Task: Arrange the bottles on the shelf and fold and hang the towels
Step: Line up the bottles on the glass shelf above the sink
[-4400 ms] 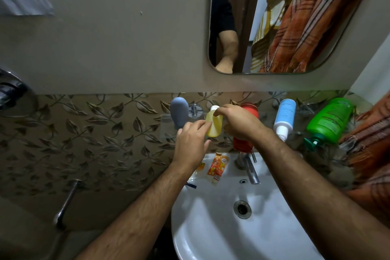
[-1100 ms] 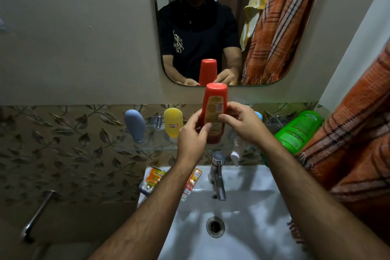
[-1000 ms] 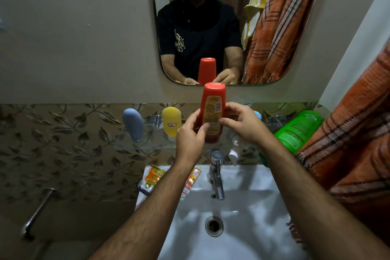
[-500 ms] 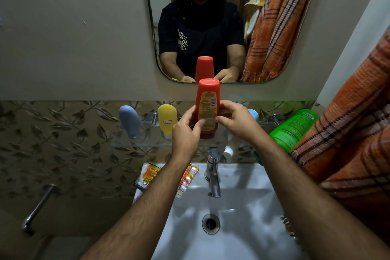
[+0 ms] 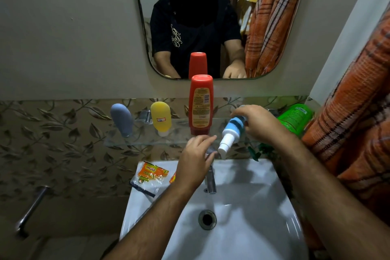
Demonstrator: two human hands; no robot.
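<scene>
On the glass shelf (image 5: 135, 140) stand a grey-blue bottle (image 5: 122, 119), a yellow bottle (image 5: 161, 118) and a tall red bottle (image 5: 201, 104), all cap down. My right hand (image 5: 258, 122) grips a blue and white spray bottle (image 5: 231, 133) that lies tilted, its white cap pointing down-left. Just left of that cap hovers my left hand (image 5: 195, 158), fingers relaxed and holding nothing. A green bottle (image 5: 294, 117) lies on its side at the shelf's right end. An orange checked towel (image 5: 354, 129) hangs at the right.
Below the shelf is a white sink (image 5: 249, 213) with a metal tap (image 5: 211, 179) and drain (image 5: 207, 219). An orange packet (image 5: 150, 174) lies on the sink's left rim. A mirror (image 5: 211, 19) hangs above. A metal pipe (image 5: 31, 209) sticks out at lower left.
Both hands have let go of the red bottle, which now stands on the shelf. My right hand moved right and took hold of the blue and white bottle; my left hand dropped lower.
</scene>
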